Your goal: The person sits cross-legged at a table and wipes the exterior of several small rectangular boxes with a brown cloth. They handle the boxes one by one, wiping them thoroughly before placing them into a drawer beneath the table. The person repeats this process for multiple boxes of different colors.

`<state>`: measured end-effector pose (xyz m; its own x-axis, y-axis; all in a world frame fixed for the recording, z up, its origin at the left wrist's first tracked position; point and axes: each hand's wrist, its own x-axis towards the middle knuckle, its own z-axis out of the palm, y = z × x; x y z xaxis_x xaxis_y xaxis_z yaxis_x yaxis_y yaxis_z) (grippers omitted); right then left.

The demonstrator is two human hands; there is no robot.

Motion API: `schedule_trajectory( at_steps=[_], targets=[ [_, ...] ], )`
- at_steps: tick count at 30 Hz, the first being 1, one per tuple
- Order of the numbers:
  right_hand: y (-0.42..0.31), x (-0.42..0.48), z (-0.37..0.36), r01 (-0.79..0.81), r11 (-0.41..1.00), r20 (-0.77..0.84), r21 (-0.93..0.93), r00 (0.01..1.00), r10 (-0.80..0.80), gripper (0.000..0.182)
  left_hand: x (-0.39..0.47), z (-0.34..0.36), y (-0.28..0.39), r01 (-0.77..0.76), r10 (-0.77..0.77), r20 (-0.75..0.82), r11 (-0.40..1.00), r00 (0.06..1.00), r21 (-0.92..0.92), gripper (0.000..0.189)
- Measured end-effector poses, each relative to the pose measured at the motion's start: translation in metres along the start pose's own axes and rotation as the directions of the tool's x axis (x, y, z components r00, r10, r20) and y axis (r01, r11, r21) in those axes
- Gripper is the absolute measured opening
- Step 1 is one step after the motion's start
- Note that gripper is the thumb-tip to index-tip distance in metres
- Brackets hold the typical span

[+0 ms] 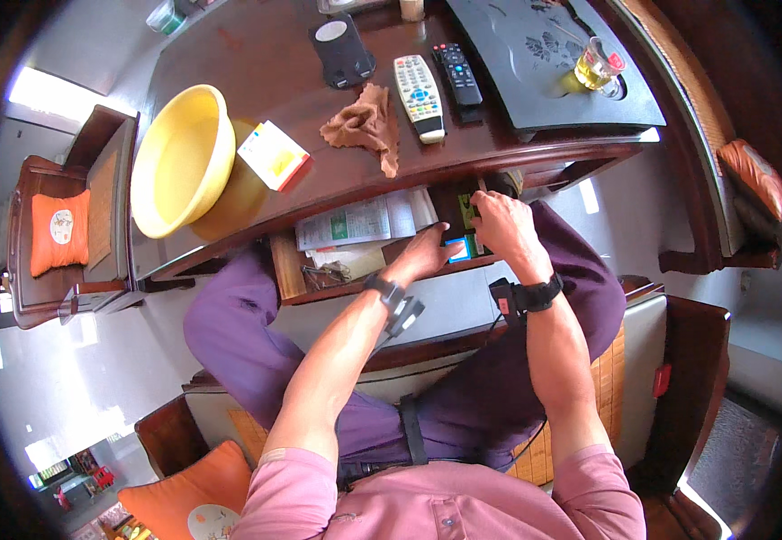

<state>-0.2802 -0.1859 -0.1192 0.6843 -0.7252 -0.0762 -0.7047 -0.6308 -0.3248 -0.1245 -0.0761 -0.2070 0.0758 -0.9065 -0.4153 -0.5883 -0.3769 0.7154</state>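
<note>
A wooden drawer (289, 266) is pulled out from under the dark table in front of me. My left hand (424, 255) reaches over its middle, thumb apart from the fingers, nothing visible between them. Beside those fingertips lies a small blue-and-white box (459, 250), partly covered by the hand. My right hand (504, 226) is in the drawer's right part, fingertips bent down by a green packet (466, 210); whether it grips the packet is hidden. Printed papers (357, 221) fill the drawer's left part, with a small tangled metal item (330, 271) near the front.
On the table (256, 74) stand a yellow basin (185, 162), a white-and-yellow box (273, 155), a crumpled brown cloth (367, 128), a white remote control (419, 94) and a black one (458, 74). A glass cup with yellow liquid (597, 67) sits on a black tray (526, 81).
</note>
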Motion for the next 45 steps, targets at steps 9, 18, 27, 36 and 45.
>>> schedule_trajectory(
  at_steps=[9,18,27,36,45],
  targets=[
    [-0.030,0.020,-0.021,0.055,0.970,-0.396,0.237,0.917,0.044,0.022,-0.114,-0.124,0.020,-0.192,0.146,0.296,0.972,0.944,0.134,0.058],
    [-0.085,0.097,-0.074,-0.171,0.980,-0.217,0.100,0.958,0.190,0.051,-0.156,-0.191,-0.008,-0.079,0.093,-0.039,0.959,0.995,0.273,0.046],
    [-0.094,0.140,-0.075,-0.334,0.941,-0.134,-0.054,0.936,0.325,0.055,-0.147,-0.193,-0.030,-0.104,0.144,-0.156,0.964,0.977,0.243,0.047],
    [-0.063,0.052,-0.093,-0.221,0.749,0.247,0.624,0.966,0.079,0.040,-0.184,-0.201,-0.030,-0.088,0.136,-0.190,0.967,0.972,0.239,0.049],
    [-0.028,-0.035,-0.095,-0.241,0.874,0.584,0.422,0.809,-0.060,0.018,-0.191,-0.200,-0.036,-0.100,0.155,-0.169,0.950,0.973,0.295,0.044]
  ],
)
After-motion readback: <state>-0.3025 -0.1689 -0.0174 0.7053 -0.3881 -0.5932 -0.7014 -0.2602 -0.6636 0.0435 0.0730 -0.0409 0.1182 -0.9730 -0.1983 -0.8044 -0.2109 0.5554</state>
